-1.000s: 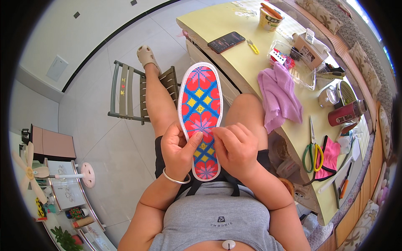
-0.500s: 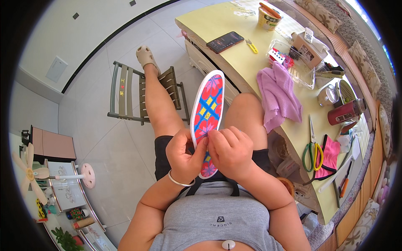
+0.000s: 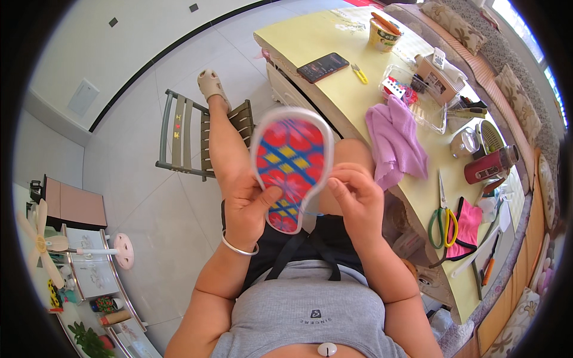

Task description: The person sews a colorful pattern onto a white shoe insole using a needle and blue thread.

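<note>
My left hand (image 3: 246, 200) grips an embroidered insole (image 3: 290, 152) by its left edge, thumb lying on the patterned face. The insole has a white rim and a red, blue, yellow and pink pattern; it is tilted up toward me and blurred by motion. Close to its right edge, my right hand (image 3: 358, 194) has its fingers curled and thumb against them in a pinch. What it pinches is too small to make out. A short bit of blue thread (image 3: 314, 213) shows at the insole's lower right edge, below that hand.
To the right, a yellow-topped table (image 3: 334, 36) carries a phone (image 3: 323, 67), yellow snips (image 3: 359, 74), a purple towel (image 3: 397, 143), scissors (image 3: 443, 221), a dark red flask (image 3: 490, 165) and a plastic tray (image 3: 431, 113). My foot rests on a folding chair (image 3: 185, 134). A fan (image 3: 45, 243) stands lower left.
The insole has turned from a narrow slant to face me more broadly. My right hand has moved off its face to the right. My left hand has shifted slightly left, still gripping it.
</note>
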`<action>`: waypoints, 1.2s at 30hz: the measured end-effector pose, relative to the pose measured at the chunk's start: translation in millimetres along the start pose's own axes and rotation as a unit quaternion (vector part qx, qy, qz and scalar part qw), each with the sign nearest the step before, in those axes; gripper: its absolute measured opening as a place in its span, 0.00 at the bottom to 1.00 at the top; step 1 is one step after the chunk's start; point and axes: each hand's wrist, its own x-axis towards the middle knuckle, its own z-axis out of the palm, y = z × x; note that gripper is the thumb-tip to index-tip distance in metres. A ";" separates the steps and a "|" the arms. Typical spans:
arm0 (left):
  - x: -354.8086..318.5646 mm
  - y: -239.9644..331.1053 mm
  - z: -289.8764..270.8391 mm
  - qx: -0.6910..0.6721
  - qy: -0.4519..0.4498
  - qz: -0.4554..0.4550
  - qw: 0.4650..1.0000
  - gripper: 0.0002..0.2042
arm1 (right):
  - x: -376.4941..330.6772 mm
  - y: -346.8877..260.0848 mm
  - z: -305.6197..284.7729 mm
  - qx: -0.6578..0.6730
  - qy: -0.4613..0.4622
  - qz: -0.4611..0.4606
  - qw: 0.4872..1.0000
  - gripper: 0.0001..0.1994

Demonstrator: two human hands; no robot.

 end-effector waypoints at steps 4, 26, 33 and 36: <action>-5.2 -15.4 -3.3 -0.058 -0.063 -0.067 0.994 0.07 | -7.7 17.7 11.6 0.425 -0.103 0.247 0.864 0.10; 31.4 23.3 -78.0 -0.110 0.076 0.006 0.991 0.10 | 20.7 69.2 -173.8 0.584 0.130 0.071 0.798 0.08; 43.5 4.5 -91.5 -0.163 0.086 -0.099 0.978 0.02 | -10.6 87.8 -295.3 0.487 0.202 -0.012 0.850 0.09; 33.4 -35.4 -57.6 -0.060 0.016 -0.214 0.975 0.03 | -12.1 111.5 -248.7 0.414 0.207 0.134 0.876 0.08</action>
